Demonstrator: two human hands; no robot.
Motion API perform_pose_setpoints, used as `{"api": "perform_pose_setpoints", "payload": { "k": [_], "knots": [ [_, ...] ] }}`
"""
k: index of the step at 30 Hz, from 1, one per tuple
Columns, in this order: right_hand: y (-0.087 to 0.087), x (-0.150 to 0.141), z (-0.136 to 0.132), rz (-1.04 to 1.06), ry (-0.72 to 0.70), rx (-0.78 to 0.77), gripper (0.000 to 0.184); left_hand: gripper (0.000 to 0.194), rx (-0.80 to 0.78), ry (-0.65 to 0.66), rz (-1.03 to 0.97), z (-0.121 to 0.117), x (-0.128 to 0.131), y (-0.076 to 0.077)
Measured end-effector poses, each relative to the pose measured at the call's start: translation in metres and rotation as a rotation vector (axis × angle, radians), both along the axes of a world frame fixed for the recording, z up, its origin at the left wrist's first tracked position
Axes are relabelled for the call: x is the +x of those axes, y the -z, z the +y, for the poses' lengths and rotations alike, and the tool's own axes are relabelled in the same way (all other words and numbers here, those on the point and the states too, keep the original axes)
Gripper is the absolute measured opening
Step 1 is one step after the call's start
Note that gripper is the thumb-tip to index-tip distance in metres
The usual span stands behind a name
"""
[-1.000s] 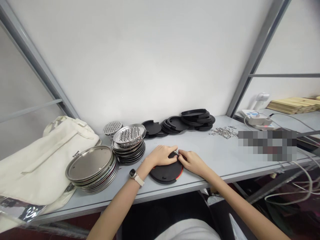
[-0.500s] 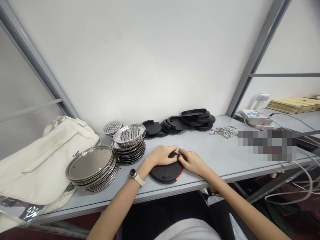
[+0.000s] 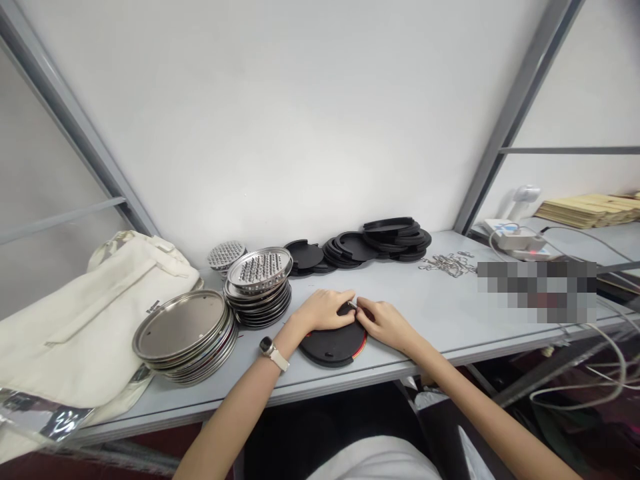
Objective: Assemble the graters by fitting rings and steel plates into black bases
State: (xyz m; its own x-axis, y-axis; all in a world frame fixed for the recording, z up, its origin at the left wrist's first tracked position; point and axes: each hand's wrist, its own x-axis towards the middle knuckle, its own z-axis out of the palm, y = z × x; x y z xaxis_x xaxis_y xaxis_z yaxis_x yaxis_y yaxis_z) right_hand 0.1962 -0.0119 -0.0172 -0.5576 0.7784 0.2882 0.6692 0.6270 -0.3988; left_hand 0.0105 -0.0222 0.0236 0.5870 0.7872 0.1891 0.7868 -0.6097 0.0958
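Note:
A black round disc [image 3: 333, 348] with a red edge strip at its lower right lies near the table's front edge. My left hand [image 3: 324, 311] is closed over its far left part, thumb on the top face and fingers at the far rim. From the other side my right hand [image 3: 385, 324] pinches at the same rim, its fingertips almost meeting the left ones. Between them shows a small silver metal piece [image 3: 352, 305], mostly covered by fingers, so its shape is unclear.
Black round discs [image 3: 395, 233] are piled by the wall, beside a heap of metal hooks [image 3: 450, 264]. Graters [image 3: 260, 269] top a stack on the left, near stacked metal plates [image 3: 183, 327] and a cream cloth bag [image 3: 95, 313]. Cables [image 3: 620, 360] hang at the right.

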Motion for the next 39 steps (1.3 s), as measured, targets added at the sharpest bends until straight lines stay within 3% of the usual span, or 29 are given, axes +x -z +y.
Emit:
{"api": "perform_pose_setpoints", "payload": {
  "k": [21, 39],
  "knots": [
    [0.0005, 0.0003, 0.0011, 0.049, -0.024, -0.038, 0.027, 0.015, 0.007, 0.003, -0.001, 0.0005, -0.0012, 0.0015],
    [0.0020, 0.0003, 0.0006, 0.152, -0.018, -0.045, 0.017, 0.020, -0.005, -0.012, 0.027, 0.0005, -0.0005, 0.0015]
  ]
}}
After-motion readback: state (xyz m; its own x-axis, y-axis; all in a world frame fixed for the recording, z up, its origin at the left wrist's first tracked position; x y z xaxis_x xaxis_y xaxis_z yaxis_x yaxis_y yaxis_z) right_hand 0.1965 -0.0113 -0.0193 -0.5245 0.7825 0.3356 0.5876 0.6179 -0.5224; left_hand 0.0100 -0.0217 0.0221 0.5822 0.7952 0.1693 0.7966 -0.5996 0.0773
